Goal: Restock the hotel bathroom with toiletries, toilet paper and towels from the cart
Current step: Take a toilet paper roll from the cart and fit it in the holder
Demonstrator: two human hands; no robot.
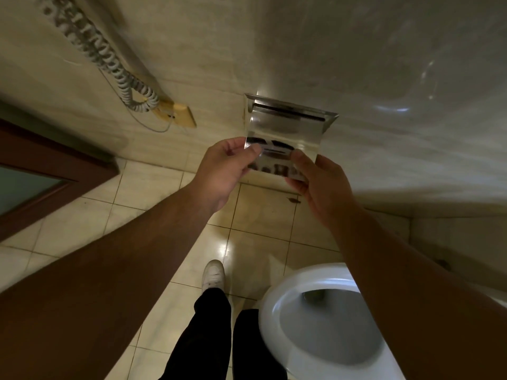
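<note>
A chrome toilet paper holder [290, 111] is set into the beige tiled wall, its shiny cover flap [285, 135] swung outward. My left hand [227, 168] pinches the flap's lower left corner between thumb and fingers. My right hand [318, 182] grips its lower right edge. The flap mirrors dark shapes. No paper roll shows in the holder; the flap hides its inside.
A white toilet bowl [323, 319] stands open at the lower right. A coiled phone cord [109, 56] hangs down to a wall socket plate [178, 113] on the left. A brown door [41, 171] stands at the far left. My legs and a white shoe [212, 272] are on the tiled floor.
</note>
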